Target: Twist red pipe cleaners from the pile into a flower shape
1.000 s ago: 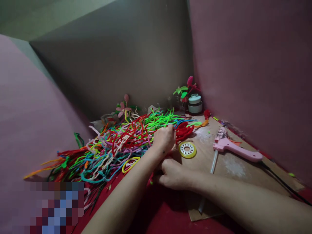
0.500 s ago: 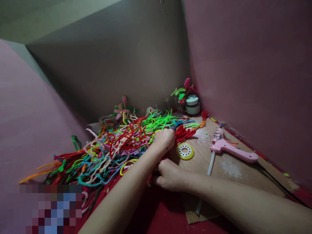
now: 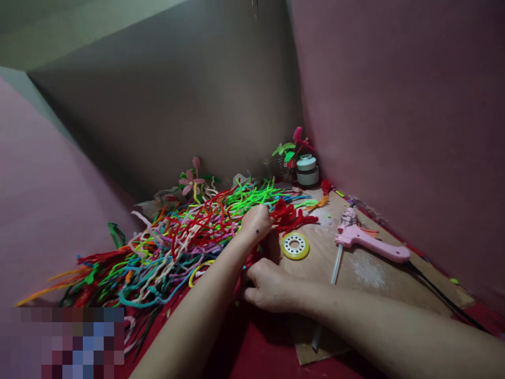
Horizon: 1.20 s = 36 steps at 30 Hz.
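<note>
My left hand [image 3: 257, 223] is closed around a bunch of red pipe cleaners [image 3: 290, 217], whose looped ends poke out past the knuckles to the right. Below and nearer to me, my right hand [image 3: 268, 284] is closed too, fingers curled inward. Red fuzzy strands run down between the two hands, and the right fingers seem to pinch their lower part, though the grip itself is mostly hidden. Just right of the left hand lies a roll of yellow-edged tape [image 3: 295, 246] with a white perforated core.
A big heap of multicoloured pipe cleaners [image 3: 189, 237] spreads to the left. On the wooden board [image 3: 355, 300] rests a pink glue gun [image 3: 366, 245] with a glue stick and black cord [image 3: 442, 295]. A lidded jar [image 3: 307, 171] and pipe-cleaner flowers [image 3: 192, 181] stand by the walls.
The view has shifted slightly, so everything sits a little further left. More of the red loops shows beyond my left hand, and they are spread wider. Both hands stay closed.
</note>
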Available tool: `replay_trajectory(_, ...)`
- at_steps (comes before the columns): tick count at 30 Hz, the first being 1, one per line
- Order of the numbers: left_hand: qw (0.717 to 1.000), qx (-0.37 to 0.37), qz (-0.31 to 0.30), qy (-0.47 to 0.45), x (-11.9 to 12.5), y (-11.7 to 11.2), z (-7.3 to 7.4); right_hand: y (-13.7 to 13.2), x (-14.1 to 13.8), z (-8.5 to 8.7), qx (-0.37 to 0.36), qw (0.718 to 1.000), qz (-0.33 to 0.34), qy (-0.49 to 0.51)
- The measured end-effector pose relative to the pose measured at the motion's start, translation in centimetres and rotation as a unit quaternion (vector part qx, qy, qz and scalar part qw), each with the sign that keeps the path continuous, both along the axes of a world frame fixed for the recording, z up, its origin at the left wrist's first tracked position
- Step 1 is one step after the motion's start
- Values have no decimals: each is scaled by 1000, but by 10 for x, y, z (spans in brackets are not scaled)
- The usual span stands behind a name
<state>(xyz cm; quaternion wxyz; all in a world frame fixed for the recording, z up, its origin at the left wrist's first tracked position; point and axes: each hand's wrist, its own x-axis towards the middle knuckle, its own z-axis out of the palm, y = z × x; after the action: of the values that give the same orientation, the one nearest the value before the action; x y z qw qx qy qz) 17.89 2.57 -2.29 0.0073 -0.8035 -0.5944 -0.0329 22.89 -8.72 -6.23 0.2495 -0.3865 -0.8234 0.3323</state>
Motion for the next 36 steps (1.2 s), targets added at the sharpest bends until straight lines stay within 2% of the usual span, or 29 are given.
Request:
replay_trajectory(7, 996, -36, 5, -86, -6, 2, 2, 0, -1, -1, 22, 1000, -7, -14)
replay_trajectory(16, 986, -52, 8, -160, -10, 4, -4, -1, -1, 0, 27, 999, -7, -21)
replay_trajectory(23, 984, -52, 15, -168, -9, 4, -4, -3, 0, 4, 4, 1000, 4, -14)
replay_trajectory(36, 988, -43, 16, -147, -3, 5, -6, -2, -1, 2, 21, 999, 0, -33)
